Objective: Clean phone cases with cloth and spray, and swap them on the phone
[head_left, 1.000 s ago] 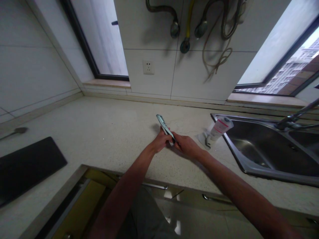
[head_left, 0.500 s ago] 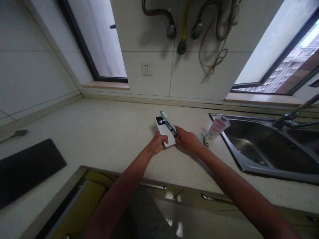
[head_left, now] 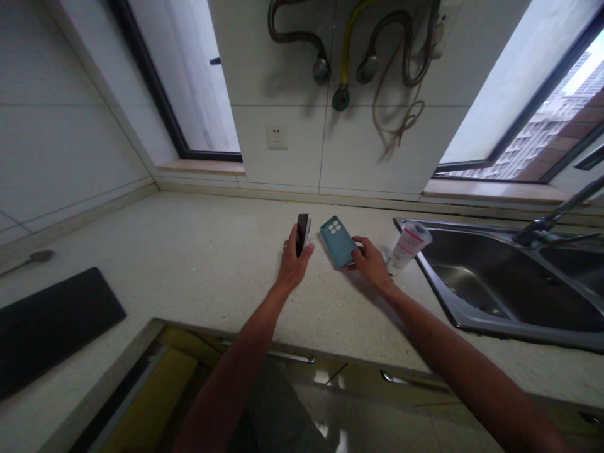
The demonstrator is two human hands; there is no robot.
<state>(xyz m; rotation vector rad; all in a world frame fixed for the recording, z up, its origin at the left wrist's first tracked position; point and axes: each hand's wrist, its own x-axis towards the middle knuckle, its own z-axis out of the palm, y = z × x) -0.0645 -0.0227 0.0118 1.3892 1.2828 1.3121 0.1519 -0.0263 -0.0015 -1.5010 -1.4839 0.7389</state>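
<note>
Comparing across the pale speckled stone surface with half a second ago, can see a clear gap opened up; then held partly overlapping, now well apart over the middle of the surface: in the right hand, the flat blue-green phone case with four camera holes; in the left hand, the slim dark-faced phone with a pale edge. Judging from that gap, appears to be past the separating, with one piece to each hand; gripping on both sides: with the right fingers, pinching the case at its near right corner, thumb over the upward face; with the left fingers, clasping the phone's lower part, tipped up on its long side; cannot tell whether resting either piece on the surface or holding it just above.

Counting from largest to smallest: one surface; two dark-framed windows; one stainless steel sink, showing two basins, the farther one cut off at the right; one black flat rectangular board, near the left edge; two bare hands; two braided metal hoses; one yellow pipe, between them; one clear plastic bottle with pink-marked label, just beside the sink's left rim; one case; one phone; one grey long-handled utensil, just beyond the board; one white square wall socket.
</note>
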